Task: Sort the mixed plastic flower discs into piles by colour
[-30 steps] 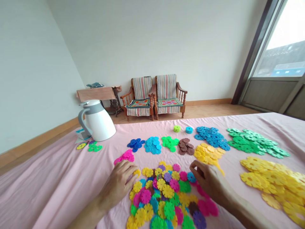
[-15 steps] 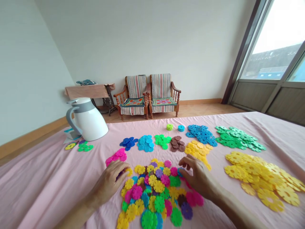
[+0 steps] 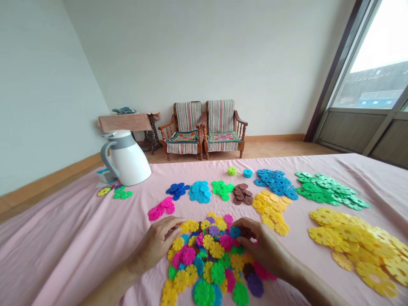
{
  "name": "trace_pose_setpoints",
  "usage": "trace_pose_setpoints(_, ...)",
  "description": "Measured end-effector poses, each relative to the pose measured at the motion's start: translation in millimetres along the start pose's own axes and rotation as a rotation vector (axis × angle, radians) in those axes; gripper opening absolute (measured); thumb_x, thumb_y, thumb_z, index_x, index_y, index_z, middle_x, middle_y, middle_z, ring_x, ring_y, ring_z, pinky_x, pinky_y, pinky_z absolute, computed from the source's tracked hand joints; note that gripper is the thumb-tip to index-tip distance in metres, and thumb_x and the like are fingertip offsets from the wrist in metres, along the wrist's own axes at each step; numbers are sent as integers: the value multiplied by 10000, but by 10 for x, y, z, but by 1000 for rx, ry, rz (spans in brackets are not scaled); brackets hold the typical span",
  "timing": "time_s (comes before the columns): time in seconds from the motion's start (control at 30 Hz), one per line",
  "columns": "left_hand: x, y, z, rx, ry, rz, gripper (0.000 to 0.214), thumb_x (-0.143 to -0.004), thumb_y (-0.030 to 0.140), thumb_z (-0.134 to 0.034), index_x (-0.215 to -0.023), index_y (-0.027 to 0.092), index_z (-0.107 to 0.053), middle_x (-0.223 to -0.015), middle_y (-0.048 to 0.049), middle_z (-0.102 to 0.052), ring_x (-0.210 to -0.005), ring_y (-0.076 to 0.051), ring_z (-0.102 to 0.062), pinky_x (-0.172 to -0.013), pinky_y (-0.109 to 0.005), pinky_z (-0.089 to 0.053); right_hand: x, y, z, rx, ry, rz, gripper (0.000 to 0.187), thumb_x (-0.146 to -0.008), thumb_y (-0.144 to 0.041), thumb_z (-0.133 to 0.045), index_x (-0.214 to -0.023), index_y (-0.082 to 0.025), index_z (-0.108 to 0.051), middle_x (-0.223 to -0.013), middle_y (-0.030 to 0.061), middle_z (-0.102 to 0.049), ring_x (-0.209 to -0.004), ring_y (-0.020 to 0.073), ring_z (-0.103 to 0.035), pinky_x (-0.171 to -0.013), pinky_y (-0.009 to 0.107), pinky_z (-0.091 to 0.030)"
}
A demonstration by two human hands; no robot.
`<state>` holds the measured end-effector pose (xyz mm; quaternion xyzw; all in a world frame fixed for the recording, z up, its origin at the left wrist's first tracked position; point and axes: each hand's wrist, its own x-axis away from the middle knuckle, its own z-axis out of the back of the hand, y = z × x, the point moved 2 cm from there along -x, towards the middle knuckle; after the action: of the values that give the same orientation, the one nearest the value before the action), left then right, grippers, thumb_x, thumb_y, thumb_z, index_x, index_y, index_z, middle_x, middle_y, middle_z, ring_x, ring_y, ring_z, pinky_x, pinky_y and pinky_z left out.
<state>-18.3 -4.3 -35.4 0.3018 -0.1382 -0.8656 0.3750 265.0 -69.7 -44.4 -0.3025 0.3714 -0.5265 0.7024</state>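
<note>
A mixed heap of small notched flower discs (image 3: 216, 250) in yellow, pink, green, purple and blue lies in front of me. At its left edge is my left hand (image 3: 161, 238), fingers bent, thumb apart from the index finger, touching the yellow discs (image 3: 184, 229) there. My right hand (image 3: 259, 242) is at the heap's upper right, with a blue disc (image 3: 235, 232) between index finger and thumb; the other fingers curl underneath, partly hidden. Pink discs (image 3: 264, 270) show below the right wrist.
Sorted piles lie beyond: pink (image 3: 162, 208), dark blue (image 3: 177, 190), light blue (image 3: 199, 192), brown (image 3: 242, 194) and yellow (image 3: 271, 208). Larger yellow discs (image 3: 353, 238) and green discs (image 3: 330, 190) are at right. A white jug (image 3: 130, 163) stands left on the pink cloth (image 3: 63, 255).
My right hand has moved inward, bringing the blue disc left over the heap. My left hand has moved slightly right against the heap's edge. The whole view has shifted a little.
</note>
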Motion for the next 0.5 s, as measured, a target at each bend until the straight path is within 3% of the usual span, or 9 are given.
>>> trace_pose_setpoints(0.13, -23, 60, -48, 100, -40, 23, 270, -899, 199, -449, -1136, 219, -579, -1035, -65, -674, -845, -143, -656, -784, -249, -534, -22, -57, -27, -186, 6, -9, 206, -844, -243, -481, -977, -182, -625, -866, 44, -684, -794, 168, -628, -705, 281, -510)
trace_pose_setpoints(0.27, -36, 137, 60, 60, -18, 25, 259, -897, 242, -471, -1120, 224, -602, -1068, -75, -666, -951, -172, -640, -859, -284, -519, -42, 9, 99, -9, 131, 7, 215, -858, -279, -463, -916, -187, -648, -864, 57, -691, -787, 181, -637, -719, 316, -513)
trace_pose_setpoints(0.33, 22, 192, 178, -2, -89, 45, 309, -849, 316, -563, -1149, 253, -605, -1095, -71, -659, -1001, -204, -627, -884, -311, -510, -43, 71, 144, 96, 166, -5, 221, -851, -273, -458, -901, -191, -657, -855, 57, -685, -756, 180, -629, -690, 323, -508)
trace_pose_setpoints(0.43, 243, 256, 362, -102, -274, 136, 733, -636, 472, -752, -1307, 327, -494, -1258, -89, -583, -1153, -310, -547, -928, -406, -484, -26, 150, 135, 193, 181, 0, 230, -815, -288, -519, -984, -206, -651, -946, 68, -675, -861, 213, -620, -766, 370, -502)
trace_pose_setpoints(0.5, 442, 271, 438, -155, -359, 234, 955, -513, 532, -799, -1366, 351, -410, -1375, -117, -482, -1236, -383, -451, -948, -484, -451, 4, 166, 88, 211, 166, 35, 342, -781, -300, -573, -1109, -212, -615, -1096, 96, -640, -1022, 257, -577, -889, 435, -460)
